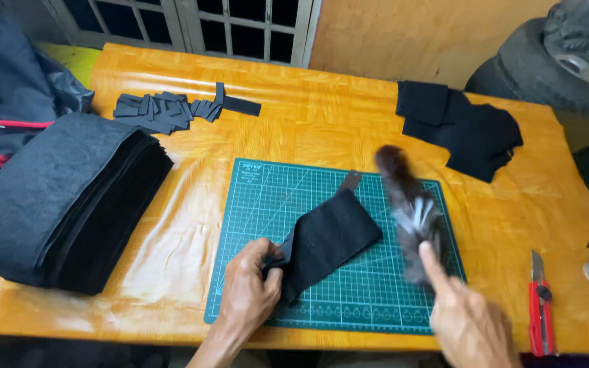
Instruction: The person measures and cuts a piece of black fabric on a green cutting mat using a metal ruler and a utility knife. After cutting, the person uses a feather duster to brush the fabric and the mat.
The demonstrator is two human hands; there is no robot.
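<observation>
My left hand (252, 286) pinches the near end of a black felt piece (328, 240) that lies folded across a green cutting mat (267, 204). My right hand (465, 320) grips a dark, motion-blurred object (409, 211), seemingly another felt piece or a template, over the mat's right side with the forefinger stretched along it. A small dark scrap (350, 180) lies on the mat just beyond the felt piece.
A thick stack of black felt sheets (63, 197) sits at the left. Cut black strips (172, 109) lie at the back, larger black offcuts (465, 129) at the back right. A red utility knife (540, 307) rests right of the mat on the orange table (308, 129).
</observation>
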